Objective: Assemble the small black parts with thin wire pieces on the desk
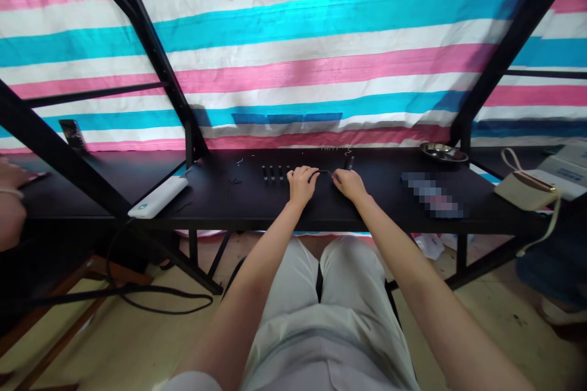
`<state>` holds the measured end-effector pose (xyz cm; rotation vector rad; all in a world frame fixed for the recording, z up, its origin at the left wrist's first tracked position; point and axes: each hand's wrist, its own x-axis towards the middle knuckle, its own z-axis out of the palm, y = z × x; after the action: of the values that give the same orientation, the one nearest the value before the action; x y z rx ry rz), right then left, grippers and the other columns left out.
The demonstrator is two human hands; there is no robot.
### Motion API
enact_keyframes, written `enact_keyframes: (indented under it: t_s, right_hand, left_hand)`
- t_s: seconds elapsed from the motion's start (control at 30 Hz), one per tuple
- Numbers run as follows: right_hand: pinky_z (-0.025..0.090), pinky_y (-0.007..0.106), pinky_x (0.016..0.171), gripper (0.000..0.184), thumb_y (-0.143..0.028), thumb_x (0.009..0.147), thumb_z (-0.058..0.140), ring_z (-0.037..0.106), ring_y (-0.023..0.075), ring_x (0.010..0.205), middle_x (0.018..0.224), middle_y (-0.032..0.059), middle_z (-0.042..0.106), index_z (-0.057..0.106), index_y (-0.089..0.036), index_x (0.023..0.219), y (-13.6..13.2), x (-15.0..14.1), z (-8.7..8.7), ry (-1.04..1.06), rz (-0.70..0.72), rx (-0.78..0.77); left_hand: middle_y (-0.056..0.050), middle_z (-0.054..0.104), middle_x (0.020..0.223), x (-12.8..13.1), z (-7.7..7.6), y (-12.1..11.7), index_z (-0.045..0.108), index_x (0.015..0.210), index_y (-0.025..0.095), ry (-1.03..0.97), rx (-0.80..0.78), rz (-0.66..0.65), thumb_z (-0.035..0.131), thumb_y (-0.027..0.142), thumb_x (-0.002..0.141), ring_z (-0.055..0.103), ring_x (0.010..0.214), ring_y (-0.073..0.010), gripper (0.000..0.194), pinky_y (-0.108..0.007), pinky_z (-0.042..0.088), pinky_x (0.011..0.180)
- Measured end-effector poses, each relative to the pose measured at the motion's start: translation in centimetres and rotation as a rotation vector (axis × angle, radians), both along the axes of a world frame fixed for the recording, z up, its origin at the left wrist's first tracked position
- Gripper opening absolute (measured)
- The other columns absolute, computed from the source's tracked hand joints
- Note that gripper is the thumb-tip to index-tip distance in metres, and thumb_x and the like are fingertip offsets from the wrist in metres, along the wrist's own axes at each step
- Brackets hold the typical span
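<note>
My left hand (302,184) is closed in a pinch above the black tabletop, and a thin dark cord-like piece (324,171) runs from its fingertips toward the other side. My right hand (350,184), also closed, pinches the far end of this piece, where a small pale bit shows at the fingertips. Left of my left hand, several small dark cylinders with light ends (272,173) stand in a row. Another dark cylinder (351,162) is just behind my right hand. The exact kind of the thin piece is too small to make out.
A white power bank (158,197) lies at left, a round metal dish (444,152) at back right. A blurred-out flat item (432,195) and a cream pouch (527,188) lie right. Black frame posts (158,55) flank me. Another person's hand (11,189) shows far left.
</note>
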<state>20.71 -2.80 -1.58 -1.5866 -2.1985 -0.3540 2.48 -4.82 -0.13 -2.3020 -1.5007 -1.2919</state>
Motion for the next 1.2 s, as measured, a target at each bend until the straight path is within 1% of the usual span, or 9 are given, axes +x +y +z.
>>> enact_keyframes:
  t_s: [0.13, 0.37, 0.5, 1.0, 1.2]
  right_hand:
    - [0.029, 0.028, 0.069, 0.02, -0.023, 0.089, 0.039, 0.057, 0.0191, 0.081, 0.088, 0.0094, 0.066, 0.057, -0.016, 0.09, -0.29, -0.24, 0.36, -0.046, 0.017, 0.004]
    - [0.028, 0.029, 0.069, 0.019, -0.02, 0.087, 0.041, 0.057, 0.0193, 0.079, 0.086, 0.0106, 0.066, 0.058, -0.014, 0.089, -0.37, -0.48, 0.38, -0.065, 0.075, 0.042]
    - [0.029, 0.029, 0.07, 0.021, -0.021, 0.087, 0.04, 0.058, 0.0194, 0.081, 0.087, 0.0108, 0.066, 0.059, -0.013, 0.089, -0.26, -0.55, 0.19, -0.07, 0.112, 0.054]
    - [0.032, 0.029, 0.07, 0.02, -0.021, 0.086, 0.042, 0.058, 0.0201, 0.08, 0.086, 0.0113, 0.066, 0.06, -0.014, 0.087, -0.48, -0.64, 0.26, -0.086, 0.147, 0.042]
    - [0.032, 0.028, 0.069, 0.022, -0.025, 0.088, 0.042, 0.059, 0.0199, 0.08, 0.087, 0.0112, 0.067, 0.06, -0.014, 0.088, -0.52, -0.73, 0.37, -0.084, 0.142, 0.021]
  left_hand:
    - [-0.005, 0.065, 0.101, -0.02, 0.08, -0.1, 0.065, 0.101, 0.025, 0.008, -0.029, -0.002, 0.043, 0.034, 0.09, 0.055, 0.098, -0.0186, 0.025, -0.036, 0.03, 0.088]
    - [-0.003, 0.066, 0.099, 0.14, -0.39, 0.38, 0.066, 0.103, 0.026, 0.064, -0.054, -0.112, 0.046, 0.034, 0.09, 0.055, 0.094, -0.0159, 0.025, -0.033, 0.032, 0.087]
    - [-0.002, 0.067, 0.098, 0.06, -0.54, 0.66, 0.066, 0.101, 0.025, 0.064, -0.077, -0.144, 0.049, 0.034, 0.088, 0.056, 0.092, -0.015, 0.023, -0.032, 0.034, 0.085]
    - [-0.002, 0.067, 0.095, -0.04, -0.53, 0.71, 0.066, 0.1, 0.025, 0.078, -0.115, -0.16, 0.051, 0.035, 0.087, 0.056, 0.09, -0.0157, 0.023, -0.032, 0.036, 0.083]
    - [-0.001, 0.067, 0.093, -0.02, -0.53, 0.75, 0.066, 0.099, 0.025, 0.052, -0.104, -0.17, 0.052, 0.034, 0.086, 0.056, 0.09, -0.0155, 0.021, -0.031, 0.037, 0.083]
